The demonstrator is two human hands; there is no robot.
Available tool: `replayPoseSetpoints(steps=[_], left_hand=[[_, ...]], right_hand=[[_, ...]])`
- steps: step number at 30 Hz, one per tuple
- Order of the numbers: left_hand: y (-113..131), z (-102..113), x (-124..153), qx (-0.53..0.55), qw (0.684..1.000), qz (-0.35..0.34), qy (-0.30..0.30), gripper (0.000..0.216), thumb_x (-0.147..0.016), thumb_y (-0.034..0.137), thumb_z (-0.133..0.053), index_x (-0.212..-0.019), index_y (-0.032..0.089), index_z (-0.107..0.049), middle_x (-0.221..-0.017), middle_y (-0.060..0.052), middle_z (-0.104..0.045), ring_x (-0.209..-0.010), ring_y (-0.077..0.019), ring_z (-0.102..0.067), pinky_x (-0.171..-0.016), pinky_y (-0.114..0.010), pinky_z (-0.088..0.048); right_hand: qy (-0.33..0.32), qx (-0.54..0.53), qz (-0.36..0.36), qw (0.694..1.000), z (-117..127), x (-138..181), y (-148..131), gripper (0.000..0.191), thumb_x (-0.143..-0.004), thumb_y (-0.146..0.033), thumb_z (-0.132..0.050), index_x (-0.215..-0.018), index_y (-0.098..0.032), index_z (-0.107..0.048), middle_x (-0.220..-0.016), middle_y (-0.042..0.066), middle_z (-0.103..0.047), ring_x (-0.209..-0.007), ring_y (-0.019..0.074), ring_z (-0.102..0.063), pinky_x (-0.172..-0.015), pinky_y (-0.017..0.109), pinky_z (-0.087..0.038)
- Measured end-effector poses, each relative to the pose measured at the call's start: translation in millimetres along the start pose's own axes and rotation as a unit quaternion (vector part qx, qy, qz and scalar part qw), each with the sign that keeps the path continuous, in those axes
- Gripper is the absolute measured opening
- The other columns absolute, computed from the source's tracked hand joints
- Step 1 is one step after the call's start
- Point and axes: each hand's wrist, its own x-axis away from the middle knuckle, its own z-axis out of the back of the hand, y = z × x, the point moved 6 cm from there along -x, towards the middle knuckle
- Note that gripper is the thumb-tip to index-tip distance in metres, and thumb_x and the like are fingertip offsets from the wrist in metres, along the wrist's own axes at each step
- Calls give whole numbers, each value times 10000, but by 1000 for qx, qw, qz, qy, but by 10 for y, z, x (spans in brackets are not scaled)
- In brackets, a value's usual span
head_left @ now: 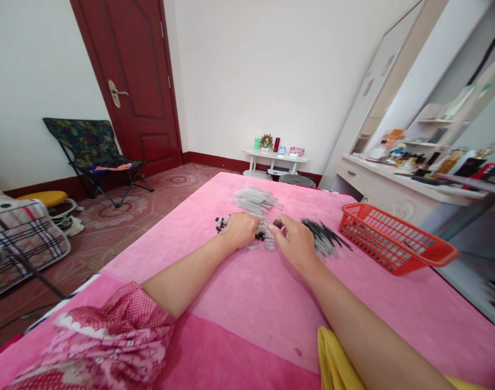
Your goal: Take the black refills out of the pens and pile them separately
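My left hand (243, 228) is closed, fingers bent down over the near end of the tubes; what it grips, if anything, is hidden. Opposite it, my right hand (296, 242) has thumb and fingers drawn together beside a small dark piece (277, 222) too small to name. A heap of pale translucent tubes (253, 199), like pen barrels, lies just beyond both hands. Small black pieces (219, 223), perhaps caps, are scattered left of my left hand. Several short clear pieces (269, 245) lie between the hands. Thin sticks with black ends (326, 238), like pen refills, are piled right of my right hand.
A red plastic basket (397, 238) stands at the right of the pink cloth surface (247, 292). Yellow fabric (336, 360) lies under my right forearm. Beyond are a cluttered dresser (393, 179), a low white table (275, 156), and a folding chair (96, 149) by the door.
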Motion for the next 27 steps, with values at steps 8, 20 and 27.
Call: replayPoseSetpoints(steps=[8,20,27], left_hand=[[19,0,-5,1,1000,0,7,276,-827,229,-395,-886,129,-645,-785,-158,-678,-754,-276,-655,-623,-336,-456],[38,-12,-2,21,1000,6,1,277,-827,248,-402,-904,143,-647,-806,-148,-683,-776,-278,-650,-647,-336,-439],[29,32,5,122,992,1,42,417,-847,505,-415,-959,174,-642,-873,-111,-678,-823,-255,-627,-699,-328,-429]], right_hand=[[-11,-43,-16,999,-46,-10,2,279,-854,-428,-478,-757,-204,-613,-677,22,-645,-606,155,-559,-537,243,-270],[-32,-422,-94,901,-273,-31,52,201,-716,-342,-624,-819,-171,-601,-771,32,-656,-618,152,-592,-534,242,-442],[25,-498,-153,853,-198,-70,202,207,-660,-326,-664,-756,-155,-596,-646,3,-604,-503,112,-519,-466,230,-428]])
